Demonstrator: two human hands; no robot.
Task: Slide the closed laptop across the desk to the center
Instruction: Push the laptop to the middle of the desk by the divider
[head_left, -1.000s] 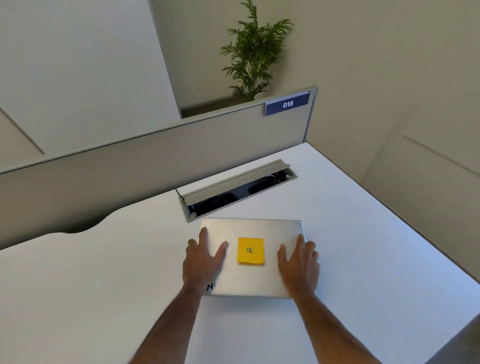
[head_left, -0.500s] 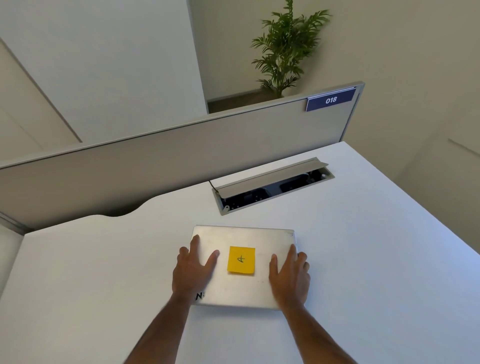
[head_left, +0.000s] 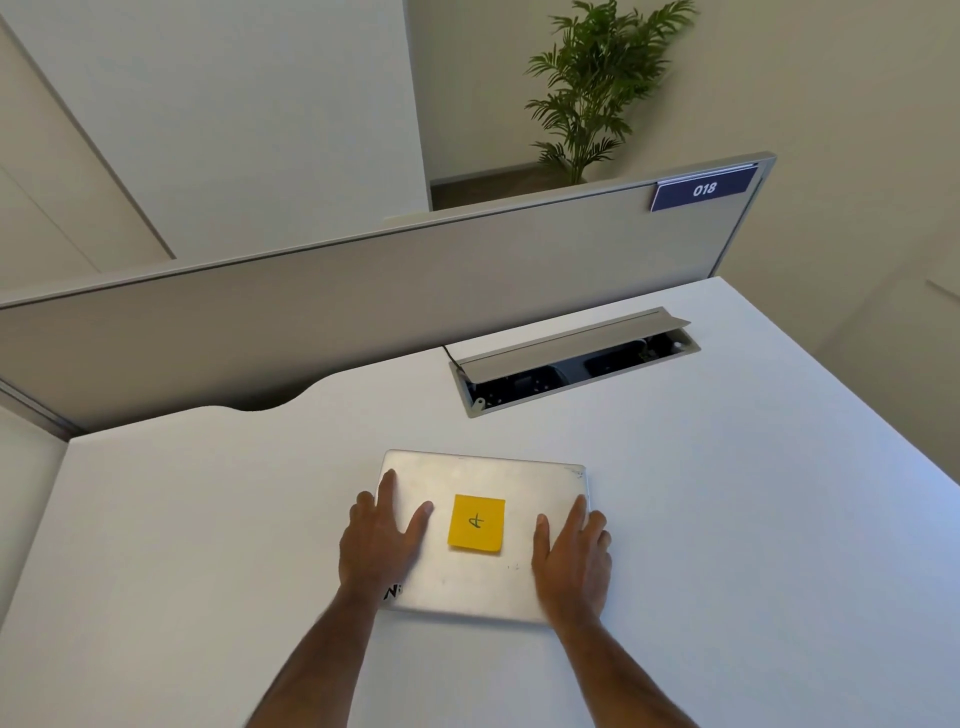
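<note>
A closed silver laptop (head_left: 483, 478) lies flat on the white desk (head_left: 737, 530), with a yellow sticky note (head_left: 476, 522) in the middle of its lid. My left hand (head_left: 376, 545) presses flat on the lid's left part, its outer fingers over the left edge. My right hand (head_left: 571, 561) presses on the right part, fingers draped over the right edge. Both palms cover the laptop's near corners. The laptop sits below and left of the desk's cable box.
An open cable box (head_left: 571, 364) with a raised grey flap is sunk into the desk behind the laptop. A grey partition (head_left: 363, 312) with a blue "018" sign (head_left: 704, 188) runs along the back. A potted plant (head_left: 597, 78) stands beyond it. The desk's edges run left and right.
With both hands on it, the laptop has slid to the left and a little toward me, away from the cable box. The left end of the desk has come into view.
</note>
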